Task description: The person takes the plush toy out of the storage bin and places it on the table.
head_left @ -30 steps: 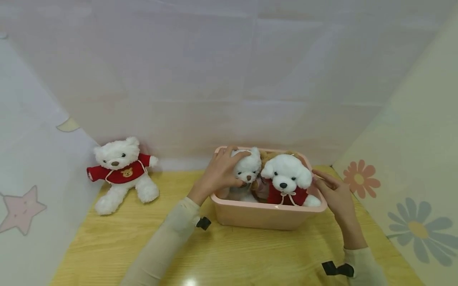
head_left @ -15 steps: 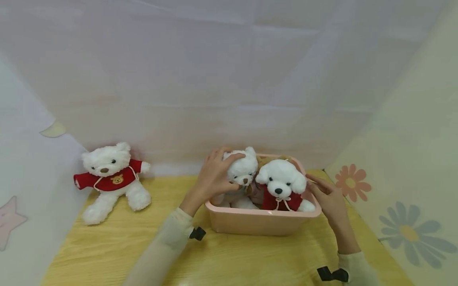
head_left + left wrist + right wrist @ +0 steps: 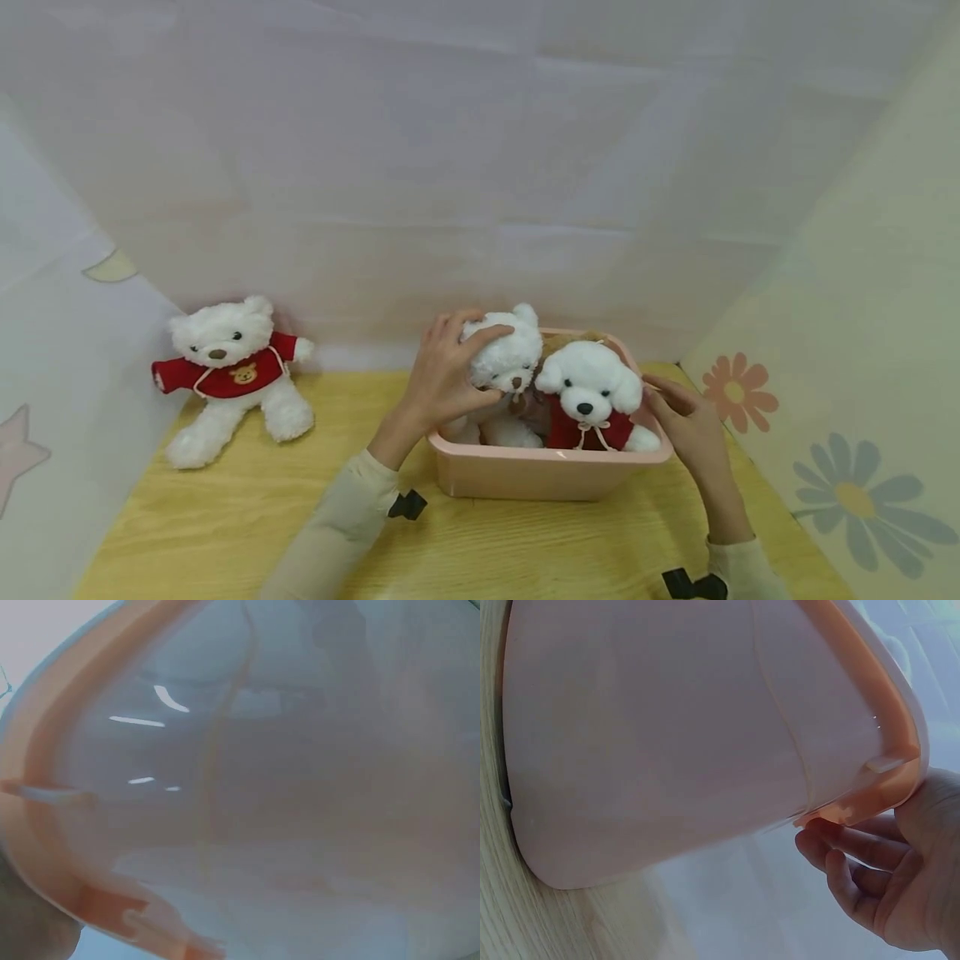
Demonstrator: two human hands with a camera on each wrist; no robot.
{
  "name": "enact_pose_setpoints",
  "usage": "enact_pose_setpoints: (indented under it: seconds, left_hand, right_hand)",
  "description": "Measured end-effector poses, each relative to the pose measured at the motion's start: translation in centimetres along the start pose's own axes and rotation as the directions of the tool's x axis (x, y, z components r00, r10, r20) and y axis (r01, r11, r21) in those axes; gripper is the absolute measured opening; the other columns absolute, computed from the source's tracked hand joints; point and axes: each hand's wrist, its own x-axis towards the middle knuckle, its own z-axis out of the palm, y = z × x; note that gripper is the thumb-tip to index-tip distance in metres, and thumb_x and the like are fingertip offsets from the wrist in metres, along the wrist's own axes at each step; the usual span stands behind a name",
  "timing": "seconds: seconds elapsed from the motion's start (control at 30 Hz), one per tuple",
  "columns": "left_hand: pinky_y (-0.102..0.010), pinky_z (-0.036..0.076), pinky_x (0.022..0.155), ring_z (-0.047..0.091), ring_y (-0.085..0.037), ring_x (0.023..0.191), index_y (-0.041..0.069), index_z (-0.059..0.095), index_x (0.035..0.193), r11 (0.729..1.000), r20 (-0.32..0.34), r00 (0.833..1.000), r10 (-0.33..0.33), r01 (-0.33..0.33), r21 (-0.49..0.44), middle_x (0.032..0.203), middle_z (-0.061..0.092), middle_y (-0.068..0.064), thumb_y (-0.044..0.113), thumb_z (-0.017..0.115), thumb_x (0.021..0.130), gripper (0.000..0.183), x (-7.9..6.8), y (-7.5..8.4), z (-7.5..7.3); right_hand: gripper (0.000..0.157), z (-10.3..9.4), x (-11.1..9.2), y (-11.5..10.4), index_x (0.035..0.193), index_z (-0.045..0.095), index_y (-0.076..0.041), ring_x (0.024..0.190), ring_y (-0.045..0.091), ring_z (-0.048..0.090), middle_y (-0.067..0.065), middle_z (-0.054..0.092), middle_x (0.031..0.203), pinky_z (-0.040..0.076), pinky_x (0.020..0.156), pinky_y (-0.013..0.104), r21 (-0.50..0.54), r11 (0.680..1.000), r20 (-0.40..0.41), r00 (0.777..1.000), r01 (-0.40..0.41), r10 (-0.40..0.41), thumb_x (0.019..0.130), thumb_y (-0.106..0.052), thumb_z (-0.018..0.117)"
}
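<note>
A pink plastic bin (image 3: 547, 477) stands on the wooden table. My left hand (image 3: 447, 367) holds the head of a white teddy bear (image 3: 504, 354) at the bin's left side, fingers over the top and thumb below the cheek. My right hand (image 3: 692, 429) grips the bin's right rim; the right wrist view shows the fingers curled beneath the rim (image 3: 900, 769). Beside the bear sits a white plush dog (image 3: 592, 379) in a red top. Light brown plush (image 3: 573, 337) shows behind them, mostly hidden. The left wrist view is filled by the bin's outer wall (image 3: 300, 787).
Another white teddy bear (image 3: 232, 375) in a red sweater sits at the table's back left corner. The wooden table (image 3: 225, 533) meets a pale cloth backdrop (image 3: 420, 208) behind. Side panels carry printed flowers (image 3: 855, 496) on the right and a star on the left.
The head view has shifted slightly. My left hand has raised the white teddy bear a little, so its head stands higher above the bin's back rim. My right hand stays at the rim.
</note>
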Motion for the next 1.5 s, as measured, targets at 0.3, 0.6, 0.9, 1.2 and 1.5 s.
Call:
enact_pose_setpoints:
  seconds: [0.3,0.6,0.9,1.2,1.5]
  left_hand:
    - [-0.051,0.041,0.087,0.049,-0.033,0.115,0.023,0.063,0.136,0.994,-0.108,0.988,0.111,-0.107,0.036,0.133,0.053,-0.013,0.035,0.087,0.063,0.078,0.8,1.3,-2.7]
    - [-0.05,0.041,0.096,0.049,-0.032,0.121,0.02,0.064,0.136,0.992,-0.152,0.982,0.113,-0.121,-0.044,0.136,0.053,-0.012,0.028,0.092,0.062,0.08,0.8,2.0,-4.8]
    - [-0.044,0.045,0.088,0.044,-0.034,0.123,0.013,0.063,0.139,0.98,-0.268,0.962,0.058,-0.106,-0.167,0.142,0.05,-0.014,0.015,0.089,0.065,0.078,1.0,2.7,-7.3]
    - [-0.045,0.046,0.091,0.045,-0.039,0.124,0.006,0.065,0.135,0.975,-0.394,0.916,0.075,-0.15,-0.164,0.141,0.051,-0.02,0.012,0.089,0.067,0.072,1.2,3.5,-9.6]
    - [-0.047,0.046,0.096,0.051,-0.046,0.117,-0.002,0.067,0.126,0.964,-0.541,0.822,0.175,-0.256,-0.077,0.13,0.056,-0.027,0.012,0.083,0.071,0.058,1.6,4.7,-10.8]
  right_hand:
    - [0.048,-0.1,0.1,-0.4,0.135,0.068,-0.012,0.096,0.002,0.062,0.015,0.07,0.12,0.049,0.075,0.017,-0.057,0.998,-0.01,1.0,0.019,-0.02,0.101,-0.045,0.061]
    - [0.047,0.1,-0.1,-0.4,0.134,0.069,-0.011,0.095,0.004,0.063,0.015,0.071,0.117,0.049,0.073,0.016,-0.074,0.997,-0.012,0.999,0.032,-0.033,0.102,-0.044,0.061]
    - [0.047,-0.2,0.0,-0.4,0.136,0.068,-0.011,0.091,-0.001,0.062,0.016,0.071,0.116,0.049,0.072,0.017,-0.085,0.995,0.0,0.999,0.045,-0.045,0.102,-0.043,0.061]
    - [0.046,-0.4,-0.2,-0.2,0.133,0.069,-0.009,0.096,0.011,0.065,0.017,0.072,0.115,0.049,0.072,0.016,-0.104,0.993,-0.022,0.998,0.057,-0.06,0.101,-0.042,0.063]
    - [0.045,-0.1,-0.1,-0.1,0.13,0.071,-0.008,0.09,0.005,0.065,0.017,0.073,0.111,0.05,0.07,0.017,-0.109,0.991,-0.031,0.996,0.08,-0.084,0.101,-0.041,0.064]
